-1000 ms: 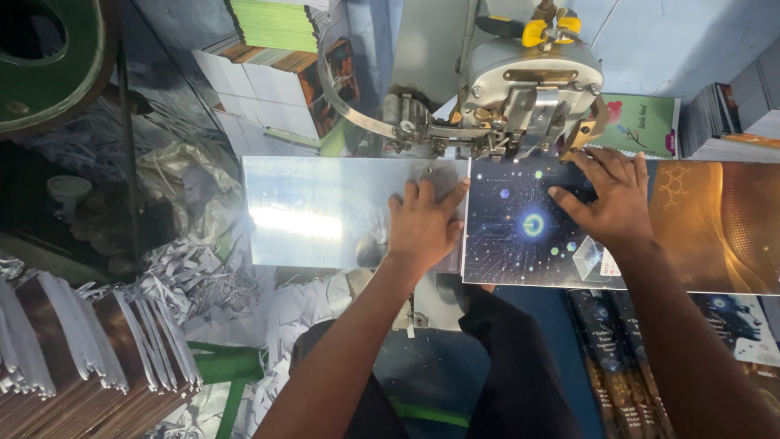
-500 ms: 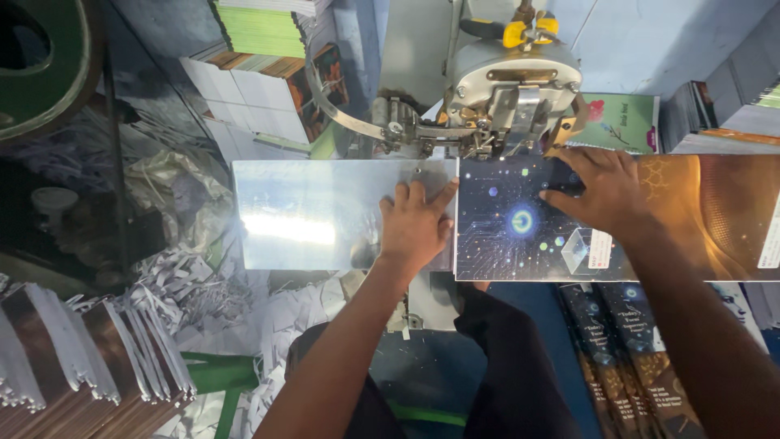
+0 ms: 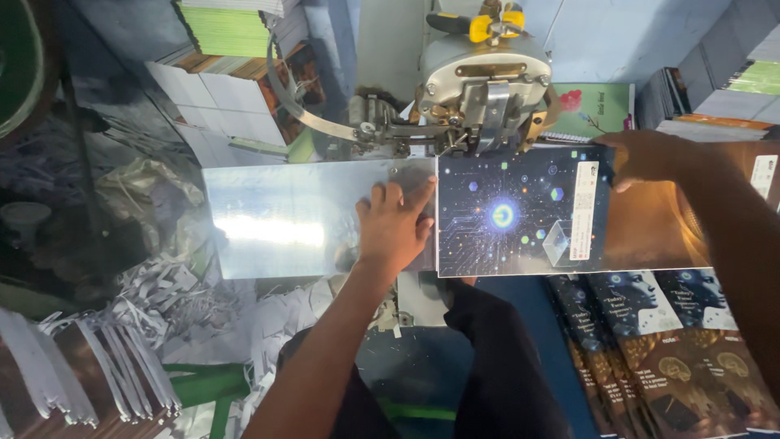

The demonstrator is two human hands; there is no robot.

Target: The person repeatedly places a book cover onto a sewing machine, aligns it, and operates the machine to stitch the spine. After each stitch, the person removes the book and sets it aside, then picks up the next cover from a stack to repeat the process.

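A book cover with a dark starry picture and a brown half lies flat on a shiny metal plate under a stitching machine head. My left hand presses flat on the plate against the cover's left edge, fingers together. Gripping the cover's upper right part is my right hand, with its forearm running off to the right.
Stacks of similar printed covers lie at lower right. Paper trimmings pile at lower left. Green and white book stacks stand at the back, and more books at upper right.
My right hand has slid along the cover to the right, uncovering more of the dark picture and its white label. My left hand stays at the cover's left edge.
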